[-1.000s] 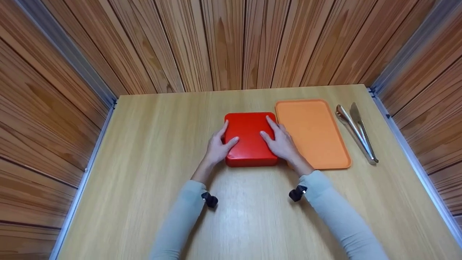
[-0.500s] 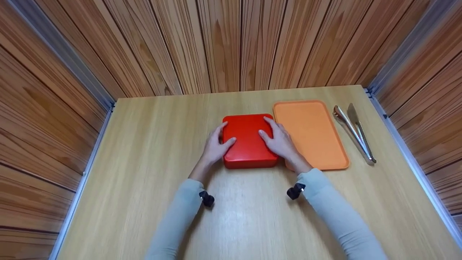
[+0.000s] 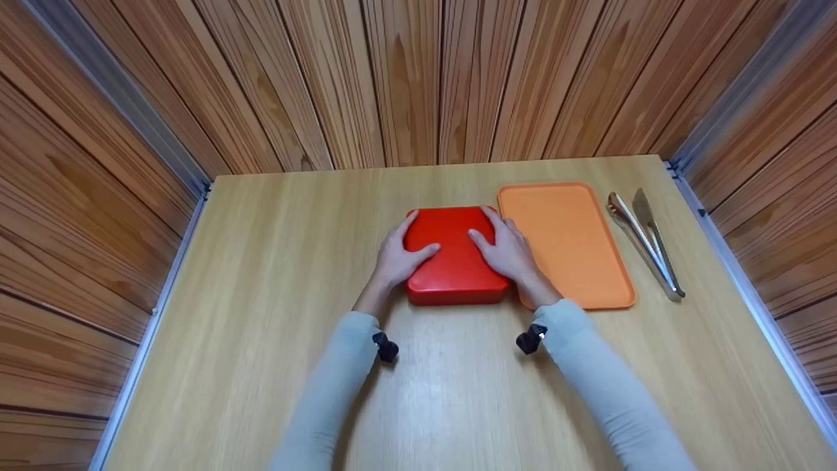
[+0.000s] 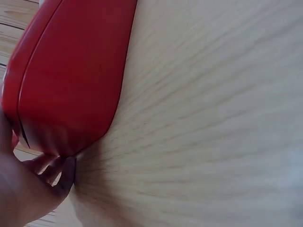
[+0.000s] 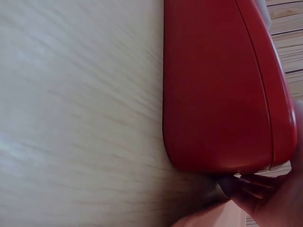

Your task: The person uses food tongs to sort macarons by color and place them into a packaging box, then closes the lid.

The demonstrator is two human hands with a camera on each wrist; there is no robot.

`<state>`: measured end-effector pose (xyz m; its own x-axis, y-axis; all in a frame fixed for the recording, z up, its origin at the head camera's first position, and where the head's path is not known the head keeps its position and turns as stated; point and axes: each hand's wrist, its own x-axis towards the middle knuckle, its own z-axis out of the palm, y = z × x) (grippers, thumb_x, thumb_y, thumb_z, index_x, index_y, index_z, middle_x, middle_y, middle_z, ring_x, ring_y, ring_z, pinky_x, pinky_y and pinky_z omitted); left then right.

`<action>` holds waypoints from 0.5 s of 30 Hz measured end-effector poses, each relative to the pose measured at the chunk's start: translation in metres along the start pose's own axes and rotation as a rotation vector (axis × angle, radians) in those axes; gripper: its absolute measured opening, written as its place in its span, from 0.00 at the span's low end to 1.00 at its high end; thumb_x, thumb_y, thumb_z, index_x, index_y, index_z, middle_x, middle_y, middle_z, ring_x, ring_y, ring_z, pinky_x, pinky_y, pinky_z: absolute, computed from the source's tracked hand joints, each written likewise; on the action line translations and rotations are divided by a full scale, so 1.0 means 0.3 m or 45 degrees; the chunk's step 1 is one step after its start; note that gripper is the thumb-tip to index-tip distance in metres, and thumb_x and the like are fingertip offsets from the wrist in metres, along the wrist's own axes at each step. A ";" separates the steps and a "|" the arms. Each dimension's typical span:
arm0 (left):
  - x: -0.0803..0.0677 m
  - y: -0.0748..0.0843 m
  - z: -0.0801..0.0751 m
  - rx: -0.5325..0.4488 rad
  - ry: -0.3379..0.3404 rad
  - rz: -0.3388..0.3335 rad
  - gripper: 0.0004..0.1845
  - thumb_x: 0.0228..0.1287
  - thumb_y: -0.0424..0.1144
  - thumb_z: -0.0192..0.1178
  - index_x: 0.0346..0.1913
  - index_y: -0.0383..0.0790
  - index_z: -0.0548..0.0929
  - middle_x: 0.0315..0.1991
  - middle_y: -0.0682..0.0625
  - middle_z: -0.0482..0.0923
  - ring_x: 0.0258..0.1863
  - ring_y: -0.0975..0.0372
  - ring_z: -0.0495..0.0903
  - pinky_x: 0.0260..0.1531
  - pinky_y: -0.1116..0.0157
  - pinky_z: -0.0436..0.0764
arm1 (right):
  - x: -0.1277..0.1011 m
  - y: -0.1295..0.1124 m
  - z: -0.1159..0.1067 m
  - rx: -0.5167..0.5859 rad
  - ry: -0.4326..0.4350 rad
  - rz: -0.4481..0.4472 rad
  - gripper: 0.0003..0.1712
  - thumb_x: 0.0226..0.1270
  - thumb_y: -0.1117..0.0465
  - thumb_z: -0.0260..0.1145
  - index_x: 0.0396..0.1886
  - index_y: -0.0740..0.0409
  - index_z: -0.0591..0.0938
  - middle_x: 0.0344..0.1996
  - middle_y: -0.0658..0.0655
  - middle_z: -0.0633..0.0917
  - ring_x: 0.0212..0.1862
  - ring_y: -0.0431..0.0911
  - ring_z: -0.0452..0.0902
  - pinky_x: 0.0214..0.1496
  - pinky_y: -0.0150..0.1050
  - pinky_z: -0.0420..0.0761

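A red lidded box [image 3: 454, 261] sits flat on the table with its lid on; a thin seam below the lid shows on the box wall [image 4: 71, 71] in the left wrist view. My left hand [image 3: 399, 258] grips its left side, thumb lying on the lid and fingers down along the wall. On the opposite side my right hand [image 3: 510, 252] holds the box likewise, its thumb on top. In the right wrist view, the right fingers [image 5: 255, 187] touch the box's side low near the table. Fingertips on the far sides are partly hidden.
An orange tray [image 3: 569, 248] lies flat just right of the box, partly under my right hand and wrist. Farther right are metal tongs [image 3: 644, 242] and a knife-like metal utensil [image 3: 644, 206], side by side. Wooden walls [image 3: 405, 78] enclose the table [image 3: 274, 275].
My left hand has shifted slightly forward and right, its thumb reaching farther onto the lid. The right hand has adjusted a little against its side. The box stays about where it was.
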<state>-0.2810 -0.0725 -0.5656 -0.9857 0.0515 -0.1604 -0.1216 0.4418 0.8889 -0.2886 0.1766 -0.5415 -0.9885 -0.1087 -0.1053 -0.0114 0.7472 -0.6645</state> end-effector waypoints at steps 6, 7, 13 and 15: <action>-0.002 -0.007 0.000 -0.017 0.015 -0.004 0.51 0.69 0.57 0.77 0.90 0.65 0.63 0.89 0.43 0.63 0.87 0.44 0.65 0.87 0.38 0.69 | -0.002 0.004 0.008 0.003 0.007 0.004 0.43 0.88 0.41 0.61 0.94 0.44 0.59 0.84 0.70 0.70 0.80 0.70 0.72 0.85 0.72 0.72; -0.002 -0.007 0.000 -0.021 0.016 -0.003 0.51 0.69 0.56 0.77 0.90 0.65 0.63 0.89 0.43 0.63 0.86 0.44 0.66 0.87 0.38 0.69 | -0.002 0.005 0.009 0.000 0.009 0.005 0.43 0.88 0.41 0.61 0.94 0.43 0.59 0.84 0.71 0.70 0.80 0.70 0.71 0.86 0.72 0.72; 0.002 -0.009 0.005 -0.014 0.013 0.028 0.50 0.71 0.56 0.76 0.91 0.64 0.62 0.89 0.42 0.63 0.87 0.44 0.65 0.88 0.38 0.68 | -0.003 0.004 0.013 -0.014 0.023 0.028 0.43 0.89 0.40 0.60 0.94 0.41 0.58 0.87 0.71 0.66 0.84 0.72 0.67 0.88 0.74 0.68; 0.003 -0.008 0.005 -0.020 0.013 0.038 0.50 0.71 0.56 0.76 0.91 0.63 0.62 0.89 0.42 0.63 0.87 0.44 0.65 0.88 0.38 0.68 | -0.002 0.003 0.014 -0.017 0.024 0.036 0.43 0.89 0.40 0.59 0.94 0.41 0.58 0.87 0.72 0.66 0.84 0.73 0.67 0.87 0.74 0.68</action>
<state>-0.2813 -0.0722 -0.5686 -0.9901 0.0551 -0.1291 -0.0936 0.4258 0.9000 -0.2874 0.1745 -0.5452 -0.9911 -0.0755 -0.1099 0.0144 0.7587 -0.6513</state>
